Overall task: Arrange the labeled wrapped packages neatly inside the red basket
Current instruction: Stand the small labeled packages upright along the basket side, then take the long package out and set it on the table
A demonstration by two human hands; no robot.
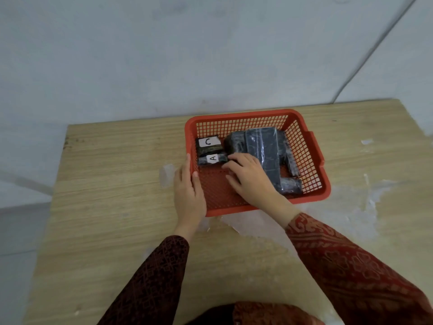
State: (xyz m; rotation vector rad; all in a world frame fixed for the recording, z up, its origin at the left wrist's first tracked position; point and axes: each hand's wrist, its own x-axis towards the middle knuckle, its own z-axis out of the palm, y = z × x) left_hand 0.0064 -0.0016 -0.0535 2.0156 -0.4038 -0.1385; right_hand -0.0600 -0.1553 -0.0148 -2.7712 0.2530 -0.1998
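Wooden table against a pale wall | red basket holding every package | left hand lying flat, bracing basket's side | right hand fingertips curling onto package A, apparently squaring it beside package C | large wrapped package filling basket's other half.

the red basket — a shallow plastic tray with mesh walls and floor — sat on its base, open side up. against its left wall lay a small dark wrapped package marked c, and touching it on the near side, a thinner package marked a, both flat with white labels up. toward the basket's right wall a larger dark wrapped package lay lengthwise, resting on other dark bundles — their labels could not be seen.
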